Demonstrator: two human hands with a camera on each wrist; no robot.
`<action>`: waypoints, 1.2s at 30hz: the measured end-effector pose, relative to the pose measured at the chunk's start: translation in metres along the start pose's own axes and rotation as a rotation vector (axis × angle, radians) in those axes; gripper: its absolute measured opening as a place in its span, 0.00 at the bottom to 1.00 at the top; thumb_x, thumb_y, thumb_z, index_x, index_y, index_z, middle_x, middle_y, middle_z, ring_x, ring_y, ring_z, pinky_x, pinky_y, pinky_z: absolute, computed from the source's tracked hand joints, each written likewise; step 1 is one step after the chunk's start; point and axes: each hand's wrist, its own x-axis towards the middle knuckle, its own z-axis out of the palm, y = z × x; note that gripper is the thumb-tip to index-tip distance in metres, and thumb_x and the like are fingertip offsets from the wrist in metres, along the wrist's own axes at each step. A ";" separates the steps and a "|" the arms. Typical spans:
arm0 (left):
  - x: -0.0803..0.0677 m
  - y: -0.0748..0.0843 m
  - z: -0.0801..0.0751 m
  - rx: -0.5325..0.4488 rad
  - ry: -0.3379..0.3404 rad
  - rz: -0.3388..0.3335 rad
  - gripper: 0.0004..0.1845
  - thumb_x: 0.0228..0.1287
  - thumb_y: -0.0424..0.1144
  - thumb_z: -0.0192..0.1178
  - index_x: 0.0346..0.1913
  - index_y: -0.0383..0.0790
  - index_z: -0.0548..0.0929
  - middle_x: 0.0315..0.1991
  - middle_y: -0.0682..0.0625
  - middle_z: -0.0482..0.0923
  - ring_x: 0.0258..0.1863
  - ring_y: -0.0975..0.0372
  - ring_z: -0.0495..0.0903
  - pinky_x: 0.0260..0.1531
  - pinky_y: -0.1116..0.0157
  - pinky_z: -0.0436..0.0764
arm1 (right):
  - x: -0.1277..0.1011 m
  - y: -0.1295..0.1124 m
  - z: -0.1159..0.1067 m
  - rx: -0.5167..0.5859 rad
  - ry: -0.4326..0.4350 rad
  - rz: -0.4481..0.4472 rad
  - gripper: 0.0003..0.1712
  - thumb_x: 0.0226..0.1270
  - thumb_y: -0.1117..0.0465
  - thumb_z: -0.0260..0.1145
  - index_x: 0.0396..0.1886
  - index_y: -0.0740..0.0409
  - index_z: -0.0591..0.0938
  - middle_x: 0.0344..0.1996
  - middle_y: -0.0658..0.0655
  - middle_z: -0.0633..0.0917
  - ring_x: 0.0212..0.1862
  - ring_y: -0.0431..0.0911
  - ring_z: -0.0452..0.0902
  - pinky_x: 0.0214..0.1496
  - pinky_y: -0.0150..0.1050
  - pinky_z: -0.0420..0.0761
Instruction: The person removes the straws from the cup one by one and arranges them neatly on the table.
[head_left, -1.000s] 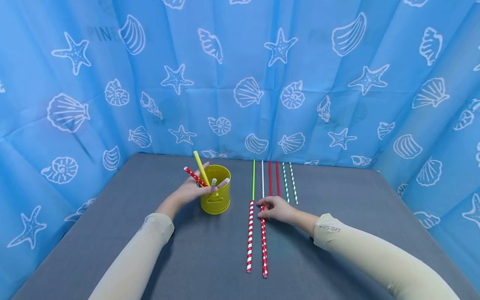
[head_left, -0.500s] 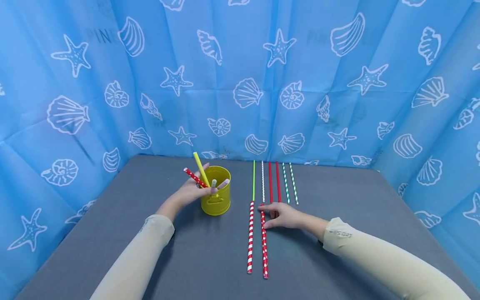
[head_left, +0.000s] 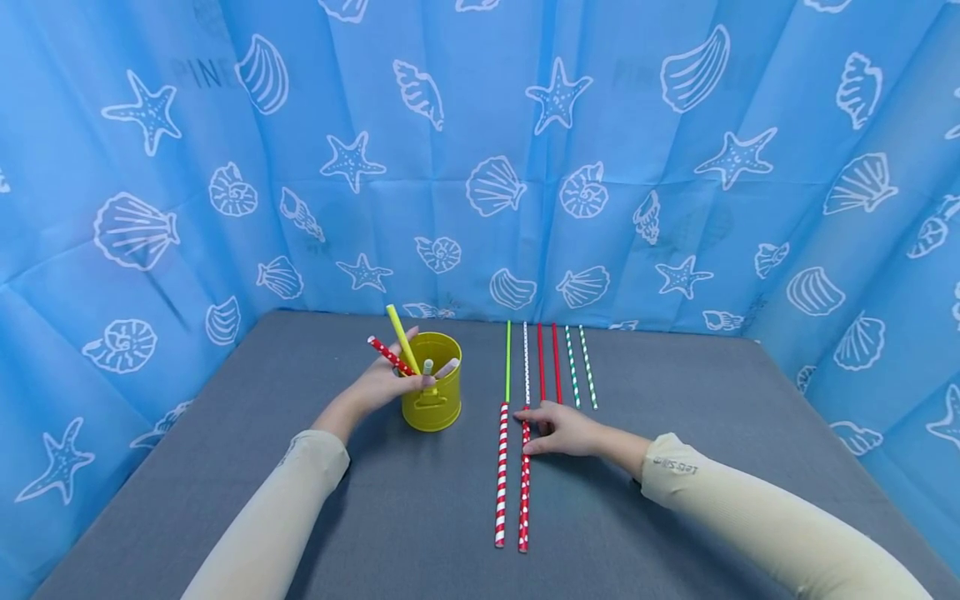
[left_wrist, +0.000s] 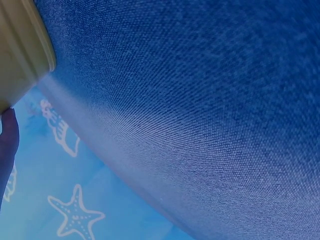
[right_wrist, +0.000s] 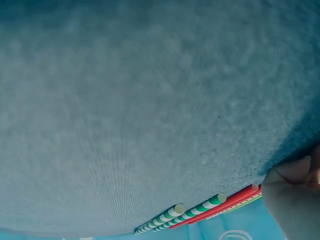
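My left hand (head_left: 390, 379) grips a yellow metal bucket (head_left: 432, 400), fingers curled over its rim; the bucket's side (left_wrist: 20, 55) fills a corner of the left wrist view. A yellow straw (head_left: 400, 332) and a red dotted straw (head_left: 386, 352) stick out of it. My right hand (head_left: 558, 429) lies flat on the grey table (head_left: 420, 575), index finger and thumb touching the upper end of a long red dotted straw (head_left: 523, 500). A red-and-white striped straw (head_left: 500, 475) lies just left of it, nearly parallel.
Behind the right hand lie several thin straws in a row: green (head_left: 507, 358), white (head_left: 525, 358), two red (head_left: 548, 358), two green-striped (head_left: 579, 367). Their ends (right_wrist: 195, 209) show in the right wrist view. Blue shell-print cloth (head_left: 480, 167) walls three sides.
The right hand has slid back slightly and swung the red dotted straw's near end left, closer to the striped straw. The left hand and bucket have not moved.
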 end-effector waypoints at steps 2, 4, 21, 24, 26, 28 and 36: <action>0.000 0.000 0.000 0.001 0.001 -0.002 0.51 0.58 0.45 0.69 0.78 0.55 0.47 0.73 0.40 0.54 0.71 0.44 0.55 0.65 0.41 0.59 | 0.001 0.000 -0.001 -0.010 -0.007 -0.023 0.34 0.60 0.56 0.72 0.64 0.66 0.75 0.31 0.52 0.71 0.35 0.44 0.66 0.31 0.33 0.67; 0.000 0.000 0.000 0.000 0.002 -0.004 0.51 0.58 0.45 0.69 0.78 0.55 0.48 0.73 0.40 0.54 0.71 0.44 0.55 0.65 0.41 0.59 | 0.002 0.001 -0.002 -0.022 -0.012 -0.047 0.34 0.60 0.56 0.72 0.63 0.66 0.75 0.33 0.52 0.72 0.37 0.44 0.66 0.32 0.34 0.68; 0.001 0.000 0.001 -0.001 0.001 -0.008 0.51 0.58 0.44 0.69 0.78 0.55 0.47 0.73 0.39 0.54 0.71 0.44 0.55 0.65 0.41 0.60 | -0.001 0.004 -0.004 -0.070 -0.022 -0.061 0.35 0.60 0.54 0.72 0.64 0.65 0.75 0.43 0.53 0.73 0.43 0.45 0.69 0.40 0.35 0.75; 0.001 -0.001 0.000 -0.003 0.002 -0.014 0.51 0.58 0.45 0.69 0.78 0.55 0.47 0.73 0.40 0.54 0.71 0.44 0.55 0.65 0.41 0.60 | 0.000 0.004 -0.004 -0.077 -0.030 -0.063 0.35 0.61 0.54 0.71 0.64 0.65 0.75 0.44 0.53 0.73 0.46 0.46 0.68 0.43 0.36 0.76; 0.001 -0.001 0.000 -0.002 0.001 -0.013 0.51 0.58 0.45 0.70 0.78 0.56 0.47 0.73 0.40 0.54 0.71 0.44 0.55 0.65 0.41 0.60 | 0.001 0.004 -0.004 -0.077 -0.035 -0.060 0.34 0.62 0.54 0.71 0.65 0.64 0.74 0.44 0.53 0.73 0.47 0.46 0.68 0.45 0.37 0.76; 0.001 -0.001 0.000 -0.002 0.000 -0.008 0.51 0.58 0.45 0.69 0.78 0.55 0.47 0.73 0.40 0.55 0.71 0.44 0.55 0.65 0.41 0.60 | 0.001 0.004 -0.004 -0.076 -0.037 -0.054 0.34 0.62 0.54 0.70 0.65 0.64 0.74 0.45 0.53 0.73 0.47 0.46 0.68 0.45 0.37 0.76; 0.001 0.001 0.001 -0.006 -0.001 -0.001 0.51 0.59 0.43 0.69 0.78 0.53 0.47 0.73 0.39 0.54 0.71 0.44 0.55 0.65 0.41 0.60 | 0.001 0.005 -0.004 -0.064 -0.038 -0.067 0.33 0.62 0.54 0.70 0.64 0.63 0.75 0.44 0.53 0.73 0.46 0.46 0.68 0.44 0.37 0.75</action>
